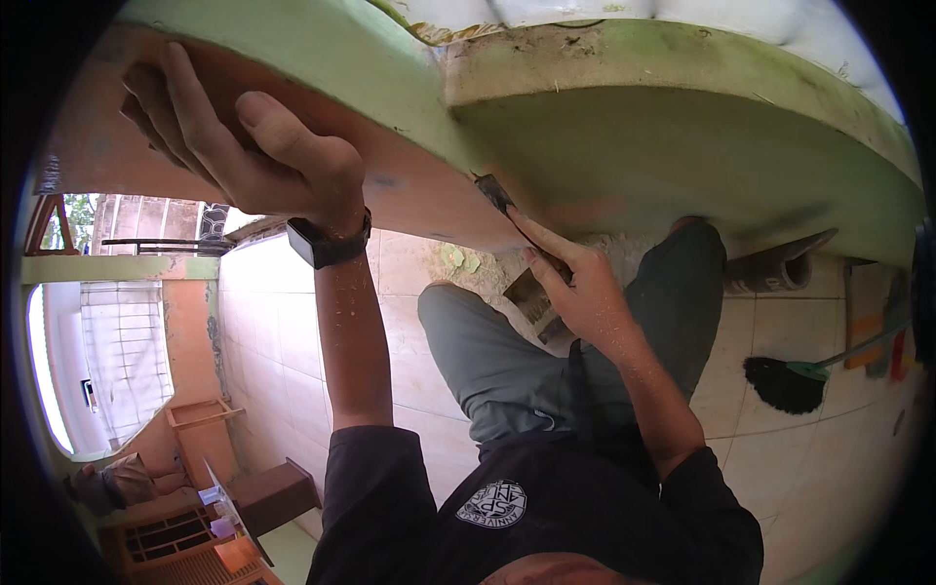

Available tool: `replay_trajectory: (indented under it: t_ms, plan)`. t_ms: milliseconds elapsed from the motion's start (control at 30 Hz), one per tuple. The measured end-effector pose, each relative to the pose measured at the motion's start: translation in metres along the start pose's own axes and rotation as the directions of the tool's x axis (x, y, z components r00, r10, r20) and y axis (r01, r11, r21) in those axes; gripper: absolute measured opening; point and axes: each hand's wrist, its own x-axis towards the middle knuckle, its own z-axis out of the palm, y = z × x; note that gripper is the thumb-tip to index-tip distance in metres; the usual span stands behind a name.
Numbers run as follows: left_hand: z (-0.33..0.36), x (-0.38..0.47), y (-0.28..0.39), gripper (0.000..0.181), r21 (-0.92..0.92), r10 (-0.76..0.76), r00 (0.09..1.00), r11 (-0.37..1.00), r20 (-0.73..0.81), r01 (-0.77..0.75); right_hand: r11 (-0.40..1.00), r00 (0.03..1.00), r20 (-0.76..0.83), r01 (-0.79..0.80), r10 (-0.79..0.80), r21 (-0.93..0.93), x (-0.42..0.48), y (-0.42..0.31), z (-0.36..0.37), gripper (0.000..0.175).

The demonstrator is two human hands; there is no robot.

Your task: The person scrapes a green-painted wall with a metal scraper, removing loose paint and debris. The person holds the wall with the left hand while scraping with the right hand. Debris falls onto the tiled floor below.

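My right hand [585,292] grips a scraper [493,191], its flat blade against the edge where the orange wall face [417,201] meets the green painted wall [395,110]. Raised at upper left, my left hand [270,157] is beside the orange face, fingers loosely curved and thumb apart; I see nothing held in it. Whether it touches the wall I cannot tell. A dark watch [329,241] is on that wrist. Below my right hand, between my knees, is a second flat, wide blade [530,296], partly hidden by the hand. Pale flakes dot both forearms.
Scraped debris [482,267] with green flakes lies on the tiled floor [409,336] at the wall's foot. A grey pipe [782,267] and a black-bristled broom [786,384] lie to the right. At far left are a person [121,482] and a table [274,497].
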Motion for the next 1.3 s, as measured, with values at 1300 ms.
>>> replay_trajectory:
  t_ms: [1300]
  plan:
    - [0.004, -0.001, 0.002, 0.059, 0.082, 0.038, 0.997, 0.996, -0.068, -0.032, 0.895, 0.95, -0.096, 0.243, -0.298, -0.374, -0.005, 0.022, 0.031, 0.052]
